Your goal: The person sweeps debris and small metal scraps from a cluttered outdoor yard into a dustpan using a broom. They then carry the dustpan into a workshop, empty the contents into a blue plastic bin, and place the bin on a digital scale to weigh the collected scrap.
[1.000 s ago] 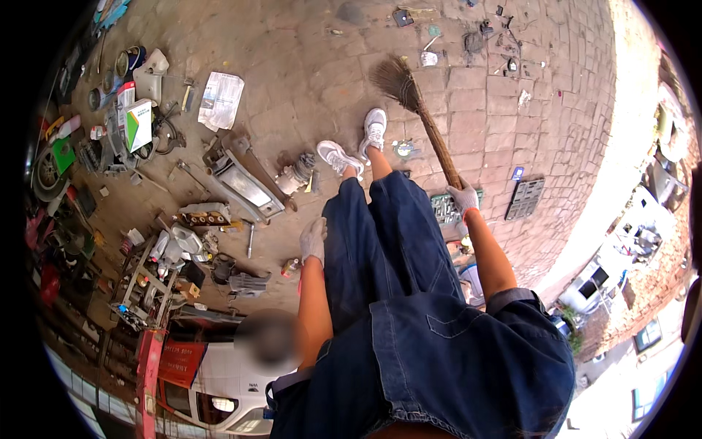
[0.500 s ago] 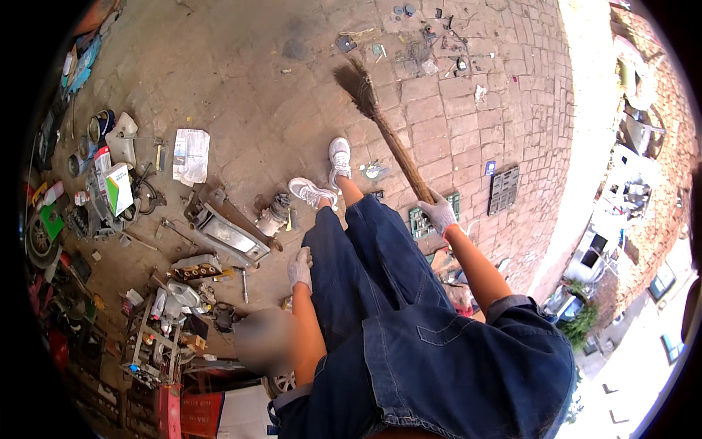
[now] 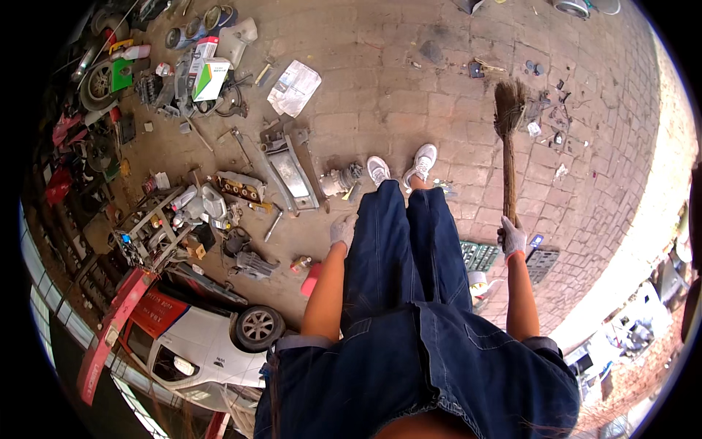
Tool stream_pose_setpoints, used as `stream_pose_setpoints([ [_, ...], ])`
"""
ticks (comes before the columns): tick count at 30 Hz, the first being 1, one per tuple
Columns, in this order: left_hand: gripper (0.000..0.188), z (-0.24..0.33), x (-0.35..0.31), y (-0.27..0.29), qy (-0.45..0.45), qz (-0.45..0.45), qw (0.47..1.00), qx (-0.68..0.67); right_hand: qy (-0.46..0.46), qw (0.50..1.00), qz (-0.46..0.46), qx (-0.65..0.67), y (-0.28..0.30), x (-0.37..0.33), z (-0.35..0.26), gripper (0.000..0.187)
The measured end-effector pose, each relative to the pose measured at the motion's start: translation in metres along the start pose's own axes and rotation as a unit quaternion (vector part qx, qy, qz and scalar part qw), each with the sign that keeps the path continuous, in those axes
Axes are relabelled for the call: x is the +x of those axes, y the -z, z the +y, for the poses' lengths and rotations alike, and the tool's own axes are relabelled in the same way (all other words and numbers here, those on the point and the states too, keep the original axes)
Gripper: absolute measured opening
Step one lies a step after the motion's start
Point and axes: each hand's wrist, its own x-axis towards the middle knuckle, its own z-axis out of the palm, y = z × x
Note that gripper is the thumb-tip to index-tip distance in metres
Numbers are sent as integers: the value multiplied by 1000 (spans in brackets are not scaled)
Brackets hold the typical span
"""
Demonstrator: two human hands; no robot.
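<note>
My right hand (image 3: 513,238), in a pale work glove, is closed round the lower end of a broom's wooden handle. The broom (image 3: 509,172) points away from me, its brown bristle head (image 3: 507,108) at the far end over the brick paving. My left hand (image 3: 342,231), also gloved, hangs beside my left thigh with loose fingers and nothing visible in it. Small dark scraps (image 3: 552,113) lie on the paving right of the bristles. A green tool case (image 3: 479,256) lies on the ground between my right leg and right hand.
To the left lie a metal car part (image 3: 294,172), a round machine part (image 3: 341,179), a newspaper (image 3: 294,88) and a box (image 3: 211,79). A cluttered metal frame (image 3: 153,234) stands near a white car (image 3: 212,351). A dark case (image 3: 542,265) lies right of my right hand.
My view has turned leftward, so the scene sits further right and the white car shows more. The broom now points straighter ahead, still in my right hand. My left hand stays by my thigh.
</note>
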Motion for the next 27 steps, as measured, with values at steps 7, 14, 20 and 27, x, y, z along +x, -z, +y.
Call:
stream_pose_setpoints([
  [7,38,-39,16,-5,81,25,990,-108,30,984,-146,-100,-135,-34,-45,45],
  [14,41,-38,46,33,78,-29,994,-77,79,948,-206,-230,-318,-44,-39,42],
  [20,40,-42,94,78,73,-33,977,-200,88,911,-200,-349,-429,-59,-28,41],
  [27,36,-85,137,132,115,-10,957,-268,113,892,-222,-378,-440,-109,-37,68],
])
